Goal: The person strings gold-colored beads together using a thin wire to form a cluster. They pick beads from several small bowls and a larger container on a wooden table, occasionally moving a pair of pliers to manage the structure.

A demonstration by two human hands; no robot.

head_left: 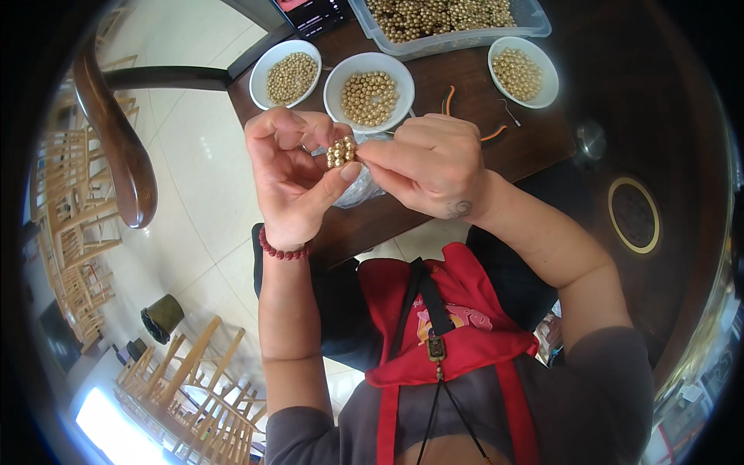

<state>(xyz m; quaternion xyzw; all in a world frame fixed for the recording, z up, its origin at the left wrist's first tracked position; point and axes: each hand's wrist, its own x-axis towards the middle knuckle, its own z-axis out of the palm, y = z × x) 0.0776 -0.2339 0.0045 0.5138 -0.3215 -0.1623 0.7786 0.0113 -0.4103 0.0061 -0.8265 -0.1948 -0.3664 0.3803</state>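
A small cluster of gold beads (341, 153) sits between my two hands, over the front edge of the dark table. My left hand (291, 167) pinches it between thumb and fingers, the other fingers curled loosely. From the right, my right hand (430, 163) presses its thumb and forefinger together at the cluster's side; whatever fine thing it grips there is hidden. Behind the hands stand a white bowl of gold beads (333, 89) and, to its left, a second white bowl (260, 81) with smaller beads. A clear plastic bag (360, 192) lies under the hands.
A clear plastic tub (403, 49) heaped with gold beads stands at the back. Right of it is another white bowl (550, 85) of beads. Orange-handled pliers (449, 101) and a small hooked tool (510, 114) lie on the table (465, 74). A wooden chair arm (116, 147) rises at left.
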